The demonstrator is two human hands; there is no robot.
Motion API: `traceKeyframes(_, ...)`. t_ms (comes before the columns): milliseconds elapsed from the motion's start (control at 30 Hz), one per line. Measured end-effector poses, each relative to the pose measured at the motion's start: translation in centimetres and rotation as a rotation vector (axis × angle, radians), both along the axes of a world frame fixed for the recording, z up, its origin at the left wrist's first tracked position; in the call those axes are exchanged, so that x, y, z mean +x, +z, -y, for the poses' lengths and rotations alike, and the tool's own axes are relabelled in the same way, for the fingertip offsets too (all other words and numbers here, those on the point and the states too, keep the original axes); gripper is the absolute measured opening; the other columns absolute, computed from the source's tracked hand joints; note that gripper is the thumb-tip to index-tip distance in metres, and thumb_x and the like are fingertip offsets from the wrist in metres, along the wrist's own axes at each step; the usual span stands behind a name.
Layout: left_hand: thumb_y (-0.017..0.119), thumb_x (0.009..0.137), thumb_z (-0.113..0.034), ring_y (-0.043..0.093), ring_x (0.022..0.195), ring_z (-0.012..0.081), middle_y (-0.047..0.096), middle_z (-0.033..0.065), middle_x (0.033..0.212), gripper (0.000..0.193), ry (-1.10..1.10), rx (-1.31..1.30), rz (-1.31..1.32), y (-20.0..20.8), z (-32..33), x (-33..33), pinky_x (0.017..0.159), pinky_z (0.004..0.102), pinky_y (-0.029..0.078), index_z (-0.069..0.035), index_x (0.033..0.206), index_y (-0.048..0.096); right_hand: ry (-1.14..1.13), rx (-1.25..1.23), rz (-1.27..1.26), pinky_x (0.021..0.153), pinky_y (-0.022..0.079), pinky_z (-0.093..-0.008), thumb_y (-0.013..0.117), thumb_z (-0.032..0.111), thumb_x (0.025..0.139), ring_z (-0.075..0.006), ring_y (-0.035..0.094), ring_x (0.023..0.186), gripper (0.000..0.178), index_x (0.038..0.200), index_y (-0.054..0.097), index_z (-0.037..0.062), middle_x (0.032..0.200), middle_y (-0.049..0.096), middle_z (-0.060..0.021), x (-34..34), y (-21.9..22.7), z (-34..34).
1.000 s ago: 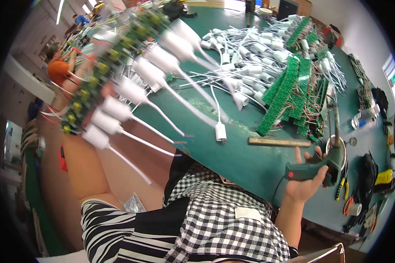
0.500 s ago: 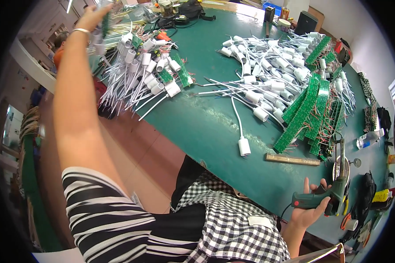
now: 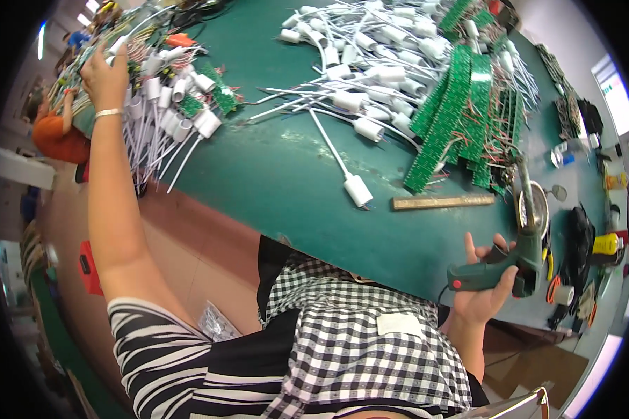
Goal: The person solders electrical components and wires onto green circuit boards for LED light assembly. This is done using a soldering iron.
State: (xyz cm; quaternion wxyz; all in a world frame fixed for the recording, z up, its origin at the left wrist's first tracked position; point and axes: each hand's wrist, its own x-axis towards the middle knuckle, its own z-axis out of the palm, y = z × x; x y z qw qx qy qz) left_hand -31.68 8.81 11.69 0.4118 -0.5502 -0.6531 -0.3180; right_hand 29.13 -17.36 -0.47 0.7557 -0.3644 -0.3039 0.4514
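At the far left my left hand [image 3: 105,82] reaches over a pile of white lamp sockets with cables [image 3: 164,101]. Its fingers are closed around a white lamp socket [image 3: 119,46] whose cable runs up and right. My right hand [image 3: 479,297] holds a dark green soldering gun [image 3: 493,272] at the near right, thumb on the body, index finger stretched out, metal tip upward. Beyond it lie long green circuit boards [image 3: 461,112] with reddish wires. A single white lamp socket [image 3: 357,190] with its cable lies apart on the green table [image 3: 258,188].
A second heap of white sockets [image 3: 370,70] covers the table's far middle. A wooden strip [image 3: 443,202] lies before the boards. Behind the gun is a round metal dish [image 3: 532,208]. A plastic bottle [image 3: 566,153] and tools line the right. Another person in orange [image 3: 59,136] is at far left.
My left hand has come down and nearer from the top edge to the left pile. The right hand keeps hold of the soldering gun. The whole view has shifted, bringing more floor into sight.
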Motion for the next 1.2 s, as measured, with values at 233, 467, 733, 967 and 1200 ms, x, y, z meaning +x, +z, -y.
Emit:
traceKeyframes(233,0.068,0.083,-0.015,0.061,0.093,0.0271,0.064,0.0109,0.102,0.019,-1.101,-0.662,0.197,-7.1,8.8,28.5,0.085,0.0369,0.049,-0.006,0.100,0.066,-0.042,-0.016,0.013,0.109,0.026,-0.0645,0.049,0.039,0.097,-0.0183,0.059,0.087,0.046,0.133,0.043,0.0100,0.124,0.053,-0.0101,0.3,0.2,0.4)
traceKeyframes(467,0.068,0.080,-0.043,0.064,0.088,0.0344,0.059,0.0155,0.107,0.066,-0.966,-0.817,0.323,-11.1,7.1,44.6,0.075,0.0441,0.052,-0.009,0.130,0.043,-0.127,-0.001,0.003,0.108,0.027,-0.0652,0.050,0.038,0.097,-0.0187,0.060,0.088,0.045,0.131,0.043,0.0103,0.123,0.054,-0.0105,1.6,-0.2,2.1)
traceKeyframes(733,0.067,0.078,-0.030,0.060,0.101,0.0382,0.061,0.0212,0.111,0.065,-1.003,-0.791,0.751,-9.1,6.6,43.7,0.087,0.0416,0.049,-0.007,0.133,0.042,-0.171,0.004,-0.042,0.109,0.026,-0.0645,0.049,0.038,0.097,-0.0189,0.060,0.088,0.045,0.132,0.042,0.0106,0.124,0.054,-0.0116,2.8,-1.5,3.6)
traceKeyframes(967,0.075,0.077,-0.027,0.060,0.105,0.0373,0.057,0.0213,0.119,0.074,-1.119,-1.002,0.850,-11.1,19.2,39.1,0.090,0.0409,0.048,-0.004,0.136,0.036,-0.172,0.014,-0.120,0.109,0.026,-0.0637,0.048,0.036,0.098,-0.0194,0.060,0.089,0.043,0.133,0.042,0.0102,0.125,0.053,-0.0130,3.6,-2.5,3.0)
traceKeyframes(1200,0.071,0.082,-0.041,0.059,0.104,0.0381,0.060,0.0190,0.117,0.069,-0.666,-1.218,0.632,-11.7,19.7,40.1,0.085,0.0453,0.049,-0.005,0.133,0.041,-0.126,0.037,-0.060,0.109,0.025,-0.0644,0.046,0.037,0.098,-0.0190,0.060,0.090,0.043,0.132,0.043,0.0102,0.126,0.052,-0.0132,4.3,-2.4,3.3)
